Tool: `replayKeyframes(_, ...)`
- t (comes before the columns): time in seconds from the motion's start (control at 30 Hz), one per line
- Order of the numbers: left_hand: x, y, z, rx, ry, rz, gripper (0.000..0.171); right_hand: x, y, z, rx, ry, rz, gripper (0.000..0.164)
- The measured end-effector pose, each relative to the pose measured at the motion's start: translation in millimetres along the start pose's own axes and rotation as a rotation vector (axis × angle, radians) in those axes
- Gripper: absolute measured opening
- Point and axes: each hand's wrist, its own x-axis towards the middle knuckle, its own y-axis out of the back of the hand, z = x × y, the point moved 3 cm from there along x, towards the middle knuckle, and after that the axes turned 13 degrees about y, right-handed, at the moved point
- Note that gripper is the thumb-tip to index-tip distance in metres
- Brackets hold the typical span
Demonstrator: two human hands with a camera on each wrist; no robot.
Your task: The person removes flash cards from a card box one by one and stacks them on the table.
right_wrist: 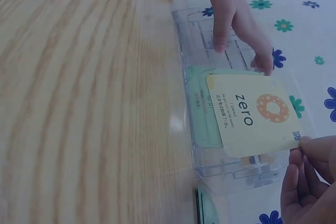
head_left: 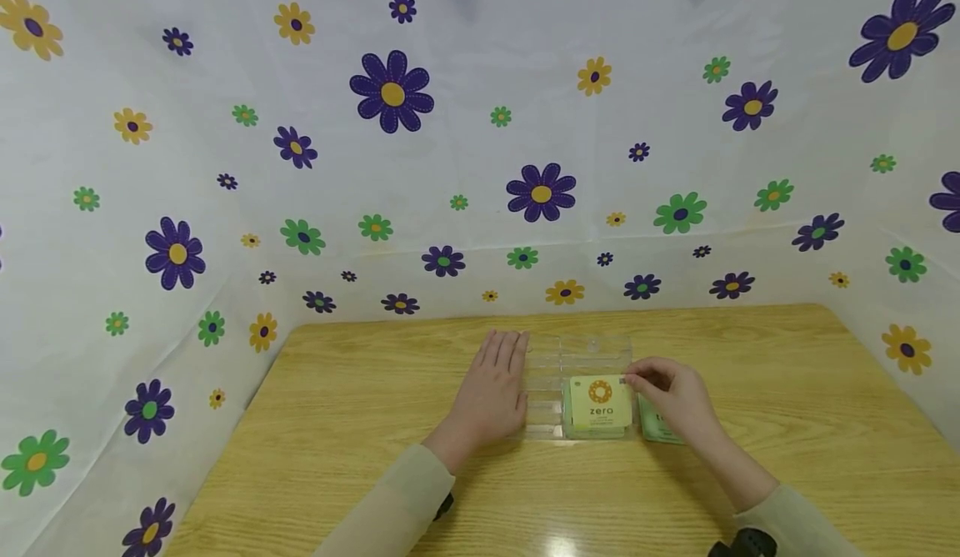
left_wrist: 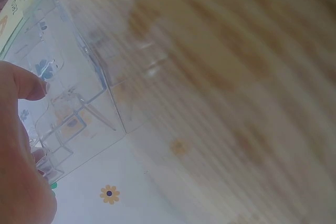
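A clear plastic rack [head_left: 543,360] with stepped tiers stands on the wooden table. My left hand [head_left: 495,382] rests on its left part, fingers straight and pointing away, with the thumb [left_wrist: 34,86] over the clear plastic in the left wrist view. My right hand [head_left: 675,397] pinches the corner of a yellow card [right_wrist: 252,116] between thumb and fingers. The card shows an orange ring and the word "zero". It overlaps a green card [right_wrist: 203,124] at the right side of the rack, whose face is mostly hidden.
More green cards [head_left: 657,425] lie on the table [head_left: 360,398] just right of the rack, partly under my right hand. A white cloth [head_left: 465,232] with printed flowers hangs behind the table and along both sides.
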Motion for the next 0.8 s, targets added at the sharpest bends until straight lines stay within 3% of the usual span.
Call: replayKeyframes(0.8,0.4,-2.1,-0.7,-0.001,-0.003,0.026,0.080,9.6,8.6,-10.4,-0.007,-0.008,0.028,0.015)
